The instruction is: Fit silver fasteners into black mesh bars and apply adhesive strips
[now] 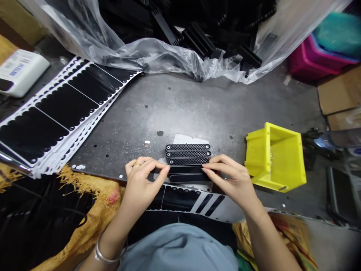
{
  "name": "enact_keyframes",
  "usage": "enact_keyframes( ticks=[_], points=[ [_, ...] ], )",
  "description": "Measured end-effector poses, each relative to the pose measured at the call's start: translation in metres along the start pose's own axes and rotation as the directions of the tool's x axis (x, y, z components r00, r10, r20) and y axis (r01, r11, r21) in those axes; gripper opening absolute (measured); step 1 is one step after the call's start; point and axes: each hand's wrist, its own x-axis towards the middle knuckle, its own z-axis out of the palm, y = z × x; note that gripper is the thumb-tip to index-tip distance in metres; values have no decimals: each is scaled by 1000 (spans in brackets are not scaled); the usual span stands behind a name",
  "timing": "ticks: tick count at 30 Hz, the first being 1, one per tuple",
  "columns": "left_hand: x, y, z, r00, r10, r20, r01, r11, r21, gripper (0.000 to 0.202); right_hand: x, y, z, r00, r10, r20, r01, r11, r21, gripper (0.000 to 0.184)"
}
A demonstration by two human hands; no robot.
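Pinches the left end of a smooth black strip [186, 169] between thumb and forefinger of the left hand [143, 177], with the grip closed on it. Holds the same strip near its right end with the right hand [234, 178], thumb and forefinger likewise brought together, the grip closed there too. Has the strip level between both hands, fourth from the far side in a close-set row, by the near edge of the worktop [197, 101]. Cannot tell whether it lies flush on a bar underneath.

Has three mesh-faced bars [188, 154] just beyond the strip and one smooth bar [187, 177] just nearer the body, with a white sheet [184, 138] showing past the row. Has a strip of black panels [180, 197] running along the near edge, below the row. Wears a ring [137, 163] and a bracelet [98, 256] on the left side.

Has a yellow bin [299, 162] near the right hand, with small bright bits inside, a stack of black-panelled sheets [62, 105] at far left, and a clear plastic bag [158, 56] full of black parts across the far side.
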Motion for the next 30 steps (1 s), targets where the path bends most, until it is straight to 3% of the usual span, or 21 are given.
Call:
enact_keyframes(
  ticks=[5,8,11,13,16,19,21,24,30],
  points=[
    [3,-5,0,999,36,-6,-36,999,39,14,3,5,6,998,-47,36,45,998,42,15],
    [0,-4,-1,998,64,-20,-62,995,78,12,-3,4,4,993,-110,-37,105,988,-116,19],
    [-14,10,-1,975,165,-150,-145,980,134,3,-26,-1,-5,976,-113,-185,54,953,-299,26],
    [-27,24,2,944,281,-173,-259,956,140,14,-47,-6,-12,991,-69,-119,25,942,-336,28],
    [-39,44,12,906,420,54,-423,900,105,32,-76,-13,-22,996,-45,83,69,948,-309,23],
    [-39,55,17,875,433,218,-457,886,76,24,-91,-20,-29,997,-77,1,73,942,-329,26],
    [-36,58,17,876,410,253,-428,904,16,11,-92,-26,-27,989,-107,-100,56,907,-416,26],
    [-34,63,14,880,366,302,-360,930,-77,14,-86,-37,-12,973,-173,-150,84,881,-466,30],
    [-40,66,17,921,305,241,-269,948,-169,21,-69,-38,21,973,-160,-166,136,980,-146,30]
  ],
)
